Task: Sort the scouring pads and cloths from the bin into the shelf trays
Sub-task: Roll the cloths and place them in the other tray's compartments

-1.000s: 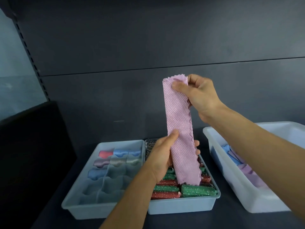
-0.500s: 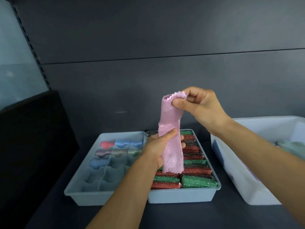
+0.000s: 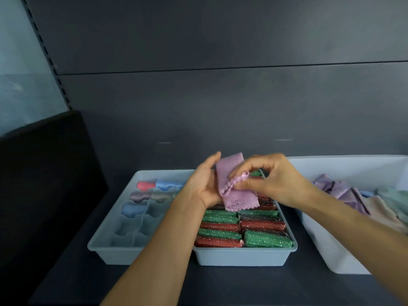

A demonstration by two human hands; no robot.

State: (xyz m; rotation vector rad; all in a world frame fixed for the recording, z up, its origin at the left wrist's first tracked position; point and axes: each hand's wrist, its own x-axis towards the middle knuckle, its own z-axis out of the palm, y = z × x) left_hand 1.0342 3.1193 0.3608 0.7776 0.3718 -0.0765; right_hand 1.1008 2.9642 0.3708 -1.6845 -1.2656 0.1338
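Cloth (image 3: 231, 195), pink and folded, sits between both grips: right grip (image 3: 276, 182) pinches its scalloped edge with thumb and forefinger; left grip (image 3: 203, 186) backs its far side, fingers hidden, clamped or not I cannot tell. Scouring pads (image 3: 220, 226) lie just below.

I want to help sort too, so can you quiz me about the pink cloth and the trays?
1. True or false: the pink cloth lies flat inside the divided tray.
2. What fills the other tray, under the cloth? A) green and red scouring pads B) spoons C) bottles
3. Fill in: loose cloths wait in the white ___ on the right.
Key: 1 false, left hand and right hand hold it up; 2 A; 3 bin.
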